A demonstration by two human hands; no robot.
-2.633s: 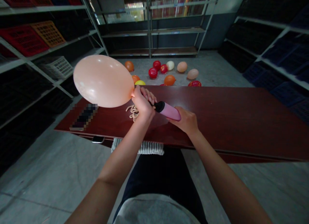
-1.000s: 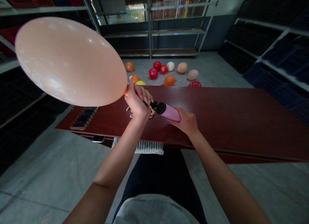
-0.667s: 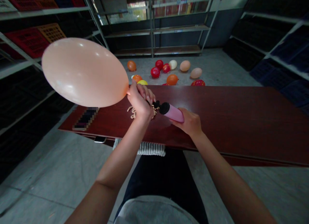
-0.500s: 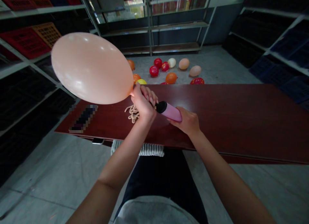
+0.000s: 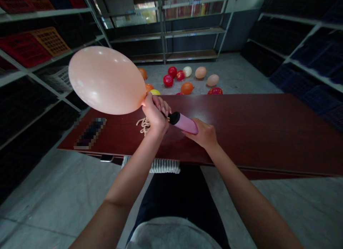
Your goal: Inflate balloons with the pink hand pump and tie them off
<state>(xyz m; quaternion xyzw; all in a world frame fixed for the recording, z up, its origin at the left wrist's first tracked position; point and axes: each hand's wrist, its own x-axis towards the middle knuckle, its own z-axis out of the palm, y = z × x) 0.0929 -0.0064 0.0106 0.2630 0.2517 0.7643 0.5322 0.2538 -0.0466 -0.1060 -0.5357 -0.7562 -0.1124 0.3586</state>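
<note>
A peach balloon (image 5: 105, 81), blown up, points up and to the left from my left hand (image 5: 157, 113). The fingers of that hand are closed around its neck, against the narrow front end of a pump; the nozzle itself is hidden. My right hand (image 5: 205, 133) grips the balloon pump (image 5: 186, 123), which has a pink body and a black cap. Below the left hand, a small heap of loose beige balloons (image 5: 145, 125) lies on the dark red-brown table (image 5: 254, 131), partly covered by the wrist.
A blurred-out flat object (image 5: 91, 133) rests at the table's left end. Several blown-up balloons, including an orange balloon (image 5: 187, 88) and a white balloon (image 5: 187, 71), lie on the floor beyond. Shelves with crates (image 5: 24, 50) line both sides; a metal rack (image 5: 191, 56) stands behind.
The peach balloon looks somewhat smaller than before. Both hands keep their grips, and the whole view has shifted slightly.
</note>
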